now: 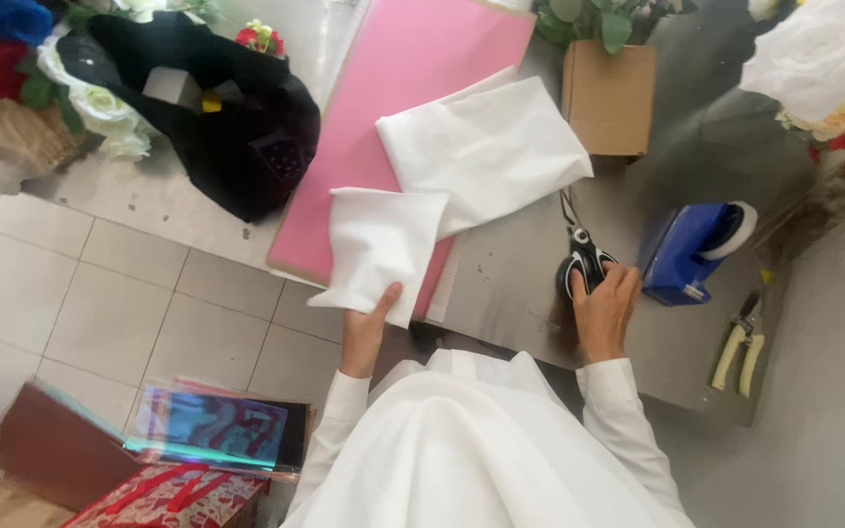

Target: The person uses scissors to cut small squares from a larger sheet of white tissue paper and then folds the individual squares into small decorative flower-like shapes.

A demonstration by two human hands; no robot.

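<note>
My left hand [367, 328] pinches the near corner of a small white sheet [380, 249] that hangs over the table's left edge. A larger white sheet [486, 147] lies beyond it, partly on a stack of pink paper [393, 88]. My right hand [603, 311] rests on the black handles of a pair of scissors [579, 256] lying on the grey table [520, 274], blades pointing away from me. Both sleeves are white.
A blue tape dispenser [687, 252] sits right of the scissors, with yellow-handled pruners [740, 347] nearer the table's right edge. A cardboard box [608, 98] with greenery stands at the back. A black bag [237, 117], flowers and iridescent sheets [212, 430] are on the tiled floor.
</note>
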